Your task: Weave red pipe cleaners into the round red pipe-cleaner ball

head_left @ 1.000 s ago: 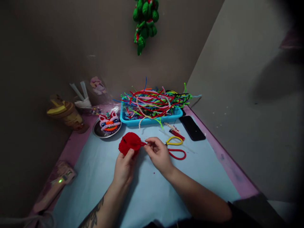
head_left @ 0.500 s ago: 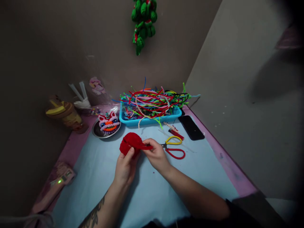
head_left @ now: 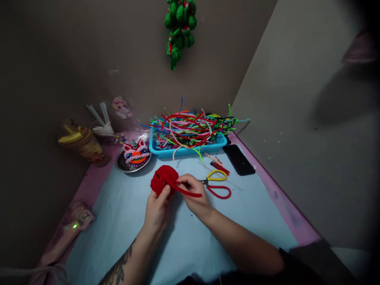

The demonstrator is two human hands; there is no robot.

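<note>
My left hand (head_left: 156,211) is closed around a rounded, fuzzy red piece of coiled pipe cleaner (head_left: 162,177), thumb pressed on its near side. From that piece a loose red pipe-cleaner end (head_left: 190,193) sticks out to the right, passing over the fingers of my right hand (head_left: 196,196). My right fingers are bent and pinched at the piece's right edge; their tips are partly hidden. Just right of that hand lie scissors (head_left: 218,184) with one yellow and one red handle, the blades hidden behind the hand.
A blue tray (head_left: 190,152) heaped with colourful pipe cleaners stands at the back. Left of it, a metal bowl (head_left: 122,165) holds a lion-head figure (head_left: 136,153). A black phone (head_left: 239,159) lies right. A pink glue gun (head_left: 69,235), a drink cup (head_left: 86,146) and straws (head_left: 101,114) are left.
The loose red end has slipped from between my right fingers and now points down to the right across them. My left hand holds the red piece in nearly the same place.
</note>
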